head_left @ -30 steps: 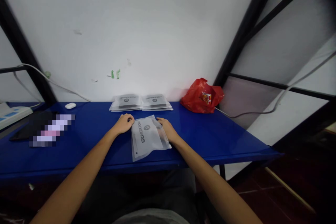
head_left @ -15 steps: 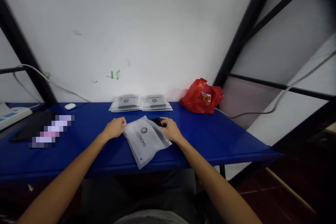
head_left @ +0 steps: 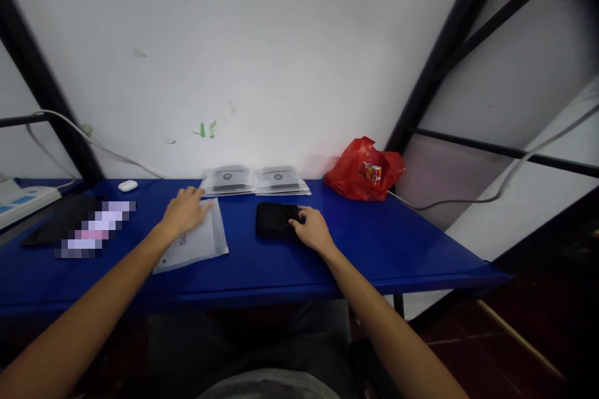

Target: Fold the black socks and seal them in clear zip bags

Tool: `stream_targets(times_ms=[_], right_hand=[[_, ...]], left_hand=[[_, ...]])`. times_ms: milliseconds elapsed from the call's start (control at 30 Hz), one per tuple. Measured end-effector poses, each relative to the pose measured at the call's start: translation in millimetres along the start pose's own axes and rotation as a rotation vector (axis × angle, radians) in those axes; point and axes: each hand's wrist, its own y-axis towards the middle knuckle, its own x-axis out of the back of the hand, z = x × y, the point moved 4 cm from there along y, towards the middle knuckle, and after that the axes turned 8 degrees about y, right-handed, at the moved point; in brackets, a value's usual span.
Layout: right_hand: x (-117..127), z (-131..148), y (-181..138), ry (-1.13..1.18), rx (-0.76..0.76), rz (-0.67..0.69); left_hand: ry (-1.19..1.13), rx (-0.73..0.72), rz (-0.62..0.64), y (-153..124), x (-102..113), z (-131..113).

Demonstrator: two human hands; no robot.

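On the left, a frosted zip bag [head_left: 199,248] with dark print lies on the blue table, partly covered by my left hand [head_left: 186,211]. That hand's fingers are stretched out over the bag's upper part, slightly blurred. A black folded fabric piece [head_left: 274,221] lies flat at the middle of the table; its exact kind does not show. At its right edge, my right hand [head_left: 312,228] grips it between thumb and fingers.
Two stacks of filled frosted bags [head_left: 228,179] lie against the wall. To their right sits a red plastic bag [head_left: 350,171] with a packet inside. A white case [head_left: 128,186], a dark flat device [head_left: 63,218] and a power strip [head_left: 28,202] occupy the left side.
The zip bag has moved left with my left hand, away from the black fabric piece, which now lies uncovered. My left hand has opened. My right hand stays at the fabric piece.
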Motion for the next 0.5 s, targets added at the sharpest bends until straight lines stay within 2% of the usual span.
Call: stream_targets(times_ms=[100, 200, 300, 500], right_hand=[[0.7, 0.5, -1.6, 0.014, -0.018, 0.013], [2.3, 2.4, -3.0, 0.015, -0.039, 0.022], [1.8, 4.7, -4.0, 0.0, -0.039, 0.016], [-4.8, 13.2, -6.8, 0.045, 0.036, 0.038]], left_hand=[[-0.064, -0.097, 0.054, -17.1, -0.7, -41.3], [-0.022, -0.151, 0.11, -29.7, -7.7, -57.4], [0.003, -0.173, 0.124, -34.2, -14.3, -51.0], [-0.02, -0.115, 0.161, -32.2, -19.8, -26.5]])
